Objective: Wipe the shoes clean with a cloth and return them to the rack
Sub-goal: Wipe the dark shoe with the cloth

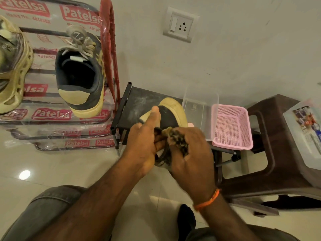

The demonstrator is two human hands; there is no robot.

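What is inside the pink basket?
Nothing shows inside the pink basket: its perforated floor is bare where visible. Its near wall hides the strip of floor just behind it.

A shoe sits on the rack, left of the basket.

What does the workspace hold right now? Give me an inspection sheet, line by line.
Surface: glossy tiled floor.
Job's things: shoe held over small black rack; matching shoe on wrapped rack; cloth.
Clutter: pink basket, clear box, brown stool.
Hands: left hand holds shoe; right hand grips cloth.
Cables: nothing seen.
Surroundings: wall socket.
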